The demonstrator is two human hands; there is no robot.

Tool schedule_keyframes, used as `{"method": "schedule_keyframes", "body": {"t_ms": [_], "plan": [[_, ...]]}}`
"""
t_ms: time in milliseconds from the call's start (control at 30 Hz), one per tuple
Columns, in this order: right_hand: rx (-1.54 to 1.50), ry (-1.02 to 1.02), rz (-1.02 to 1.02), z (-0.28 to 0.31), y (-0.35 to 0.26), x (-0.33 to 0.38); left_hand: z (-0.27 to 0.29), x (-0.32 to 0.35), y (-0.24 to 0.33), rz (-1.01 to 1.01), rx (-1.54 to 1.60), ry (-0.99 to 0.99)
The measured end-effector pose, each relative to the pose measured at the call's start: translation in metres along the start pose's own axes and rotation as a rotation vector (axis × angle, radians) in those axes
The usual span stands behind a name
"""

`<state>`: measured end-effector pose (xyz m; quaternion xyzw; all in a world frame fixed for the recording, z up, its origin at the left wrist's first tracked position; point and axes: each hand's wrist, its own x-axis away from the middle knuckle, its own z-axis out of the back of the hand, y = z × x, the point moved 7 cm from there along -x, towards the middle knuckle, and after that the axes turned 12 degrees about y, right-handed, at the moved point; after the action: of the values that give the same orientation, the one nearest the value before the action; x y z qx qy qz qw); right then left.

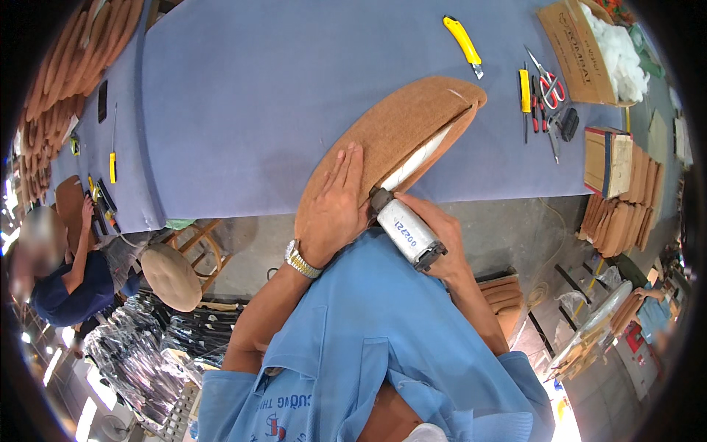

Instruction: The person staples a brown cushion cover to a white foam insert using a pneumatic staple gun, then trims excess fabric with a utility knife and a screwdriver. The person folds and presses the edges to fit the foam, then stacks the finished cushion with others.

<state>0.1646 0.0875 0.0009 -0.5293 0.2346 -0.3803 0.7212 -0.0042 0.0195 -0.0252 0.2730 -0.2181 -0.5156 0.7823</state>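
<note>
A brown, fabric-covered cushion [401, 118], long and curved, lies aslant on the blue-covered table and overhangs its near edge. Along its right side the cover gapes, showing a white strip [418, 158] inside. My left hand [336, 210], a metal watch on its wrist, rests flat on the cushion's near part with fingers stretched out. Wrapped round a silver, barrel-shaped power tool [403, 228] with black ends is my right hand [445, 236]. The tool's dark front end meets the near end of the gap; its contact point and most of my right fingers are hidden.
At the far right lie a yellow cutter [462, 40], red-handled scissors [551, 88] and several small tools. A carton [578, 55] of white stuffing stands beyond them. Brown covered pieces [85, 59] are stacked at far left. A co-worker [74, 283] is at the left; a round stool [171, 276] stands nearby.
</note>
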Motion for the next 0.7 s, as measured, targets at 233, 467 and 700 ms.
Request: {"method": "schedule_keyframes", "body": {"t_ms": [233,467,700], "plan": [[-0.030,-0.012,-0.124,-0.012,0.004,-0.001,0.001,-0.004,0.003,0.011,-0.048,0.068],[0.006,0.036,-0.045,-0.012,-0.001,0.005,0.005,-0.001,0.005,0.013,-0.035,0.035],[0.011,-0.020,0.011,-0.009,-0.004,0.007,0.000,0.002,0.002,0.008,-0.032,0.035]]}}
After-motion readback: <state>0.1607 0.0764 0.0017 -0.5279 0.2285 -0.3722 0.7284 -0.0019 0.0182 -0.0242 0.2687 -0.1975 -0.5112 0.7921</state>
